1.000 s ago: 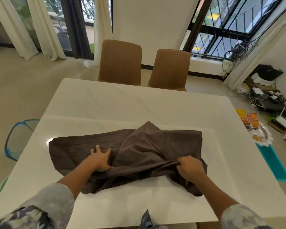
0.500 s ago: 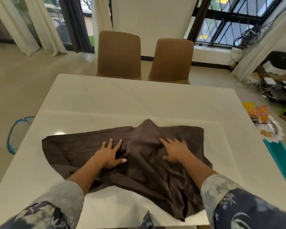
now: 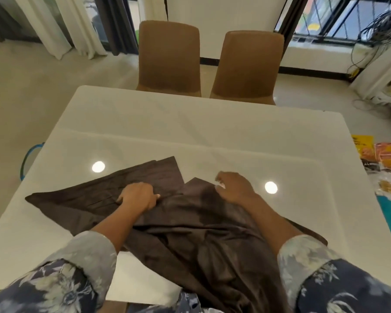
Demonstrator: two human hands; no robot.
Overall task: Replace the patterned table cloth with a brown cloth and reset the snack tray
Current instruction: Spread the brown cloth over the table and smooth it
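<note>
The writing on the snack packets (image 3: pixel 379 157) is too blurry to read. The brown cloth (image 3: pixel 190 222) lies dark and crumpled on the white table (image 3: pixel 190 132), under both hands. The left hand (image 3: pixel 138 197) pinches a fold. The right hand (image 3: pixel 234 187) curls its fingers at the cloth's edge; I cannot tell if they hold it.

A white table (image 3: pixel 190 127) stands on a pale floor (image 3: pixel 32 86), with two round light spots (image 3: pixel 98 166) mirrored in its top. Two brown chairs (image 3: pixel 169 57) sit at its far edge. Behind them are a white wall (image 3: pixel 224 14), pale curtains (image 3: pixel 54 23), a barred window (image 3: pixel 339 16) and tangled cables (image 3: pixel 379 19).
</note>
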